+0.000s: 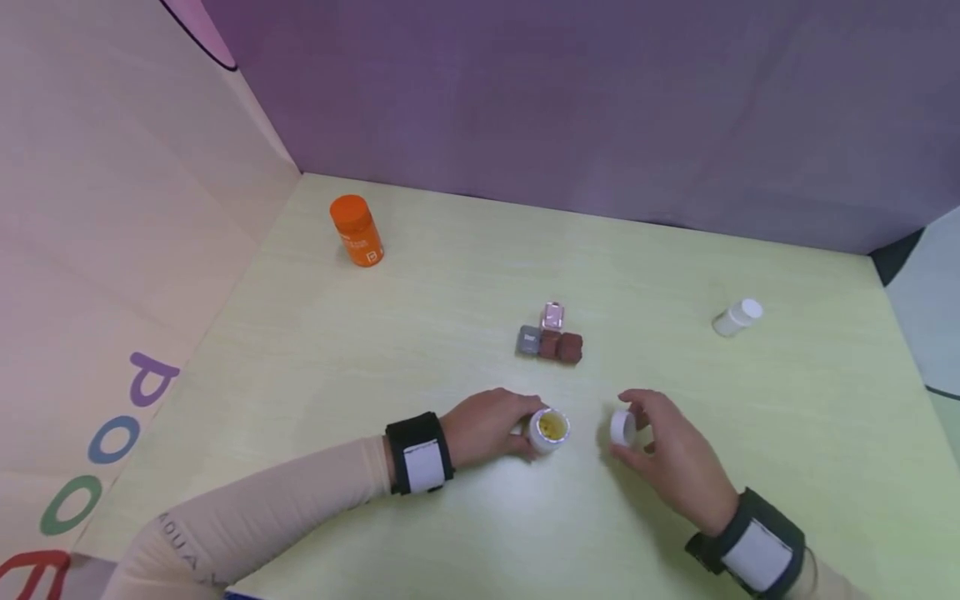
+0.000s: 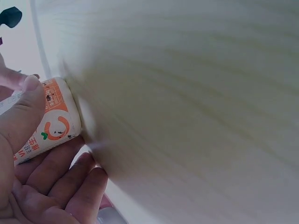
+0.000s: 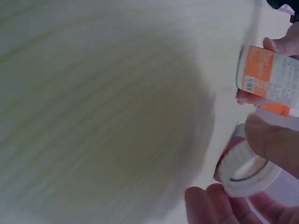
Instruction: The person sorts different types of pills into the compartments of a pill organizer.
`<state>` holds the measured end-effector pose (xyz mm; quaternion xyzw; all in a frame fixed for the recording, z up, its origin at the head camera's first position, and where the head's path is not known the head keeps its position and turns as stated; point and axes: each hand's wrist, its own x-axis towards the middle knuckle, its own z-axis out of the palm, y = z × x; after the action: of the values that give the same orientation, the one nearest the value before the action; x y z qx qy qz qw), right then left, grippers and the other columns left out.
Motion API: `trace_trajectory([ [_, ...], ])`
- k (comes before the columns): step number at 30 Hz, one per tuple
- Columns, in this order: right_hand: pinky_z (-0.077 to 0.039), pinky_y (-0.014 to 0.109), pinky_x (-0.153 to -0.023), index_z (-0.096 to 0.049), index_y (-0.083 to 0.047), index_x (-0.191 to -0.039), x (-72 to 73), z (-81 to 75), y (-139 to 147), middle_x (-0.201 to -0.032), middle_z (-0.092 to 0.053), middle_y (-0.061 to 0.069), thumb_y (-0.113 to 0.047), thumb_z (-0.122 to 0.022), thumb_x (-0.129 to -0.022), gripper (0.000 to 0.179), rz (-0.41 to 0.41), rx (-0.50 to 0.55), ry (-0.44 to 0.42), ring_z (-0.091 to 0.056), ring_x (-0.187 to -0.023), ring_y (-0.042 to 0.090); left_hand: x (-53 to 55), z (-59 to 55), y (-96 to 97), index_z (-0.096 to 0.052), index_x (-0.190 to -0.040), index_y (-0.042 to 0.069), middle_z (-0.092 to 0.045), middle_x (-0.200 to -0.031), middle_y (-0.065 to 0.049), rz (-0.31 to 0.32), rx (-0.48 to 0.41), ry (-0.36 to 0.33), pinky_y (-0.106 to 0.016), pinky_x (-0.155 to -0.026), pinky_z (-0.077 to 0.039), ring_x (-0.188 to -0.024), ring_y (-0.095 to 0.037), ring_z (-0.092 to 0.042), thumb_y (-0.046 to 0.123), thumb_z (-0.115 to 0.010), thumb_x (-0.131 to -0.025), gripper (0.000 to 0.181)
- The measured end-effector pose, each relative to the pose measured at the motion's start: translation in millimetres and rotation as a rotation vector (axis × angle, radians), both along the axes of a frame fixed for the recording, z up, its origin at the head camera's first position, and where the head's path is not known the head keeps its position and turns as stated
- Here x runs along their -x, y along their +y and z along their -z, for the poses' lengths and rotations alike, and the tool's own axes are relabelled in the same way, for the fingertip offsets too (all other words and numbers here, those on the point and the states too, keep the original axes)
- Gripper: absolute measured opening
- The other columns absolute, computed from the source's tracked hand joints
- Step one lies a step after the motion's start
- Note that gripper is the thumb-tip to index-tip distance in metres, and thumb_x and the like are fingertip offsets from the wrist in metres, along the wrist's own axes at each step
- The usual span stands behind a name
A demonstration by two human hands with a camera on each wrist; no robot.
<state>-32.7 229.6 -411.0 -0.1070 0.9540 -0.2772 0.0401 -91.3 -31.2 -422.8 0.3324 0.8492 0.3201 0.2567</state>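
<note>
My left hand (image 1: 487,425) grips a small pill bottle (image 1: 550,431) upright on the table, thumb on one side and fingers on the other. Its mouth is uncapped, with yellow contents showing inside. In the left wrist view the bottle's white and orange label (image 2: 58,123) faces the camera. To the right, my right hand (image 1: 675,458) pinches a white screw cap (image 1: 623,427) between thumb and fingers, apart from the bottle. The right wrist view shows the cap's ribbed rim (image 3: 233,170) and hollow inside.
An orange jar (image 1: 357,232) stands at the back left. Beyond my hands, near the middle, sit a grey cube (image 1: 528,340), a pink block (image 1: 552,315) and dark red blocks (image 1: 570,348). A small white bottle (image 1: 737,317) is at the right. A purple partition (image 1: 585,108) borders the back.
</note>
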Motion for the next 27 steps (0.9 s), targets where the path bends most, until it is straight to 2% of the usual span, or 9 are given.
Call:
trace_trajectory([
  [9, -0.055, 0.034, -0.069, -0.057, 0.002, -0.129, -0.8, 5.7, 6, -0.098, -0.062, 0.005, -0.013, -0.092, -0.072, 0.068, -0.036, -0.1, -0.013, -0.06, -0.086, 0.016, -0.4, -0.3, 0.4, -0.069, -0.126, 0.014, -0.073, -0.117, 0.004, -0.002, 0.004, -0.003, -0.027, -0.096, -0.05, -0.108, -0.007, -0.064, 0.02, -0.083, -0.085, 0.044],
  [15, -0.057, 0.038, -0.068, -0.059, 0.0, -0.127, -0.6, 8.2, 11, -0.099, -0.064, 0.009, -0.016, -0.095, -0.068, 0.071, -0.061, -0.167, 0.004, -0.062, -0.083, 0.018, -1.4, -0.1, 0.6, -0.068, -0.127, 0.015, -0.073, -0.116, 0.005, -0.005, 0.01, 0.001, -0.027, -0.095, -0.05, -0.106, -0.006, -0.064, 0.021, -0.083, -0.086, 0.044],
  [27, -0.059, 0.044, -0.068, -0.064, -0.004, -0.124, -4.0, 11.1, 9, -0.103, -0.063, 0.012, -0.016, -0.096, -0.065, 0.068, -0.059, -0.17, 0.013, -0.063, -0.091, 0.026, -2.7, 1.3, 1.0, -0.066, -0.128, 0.015, -0.072, -0.116, 0.006, -0.002, 0.013, 0.017, -0.026, -0.094, -0.051, -0.105, -0.005, -0.063, 0.023, -0.08, -0.089, 0.043],
])
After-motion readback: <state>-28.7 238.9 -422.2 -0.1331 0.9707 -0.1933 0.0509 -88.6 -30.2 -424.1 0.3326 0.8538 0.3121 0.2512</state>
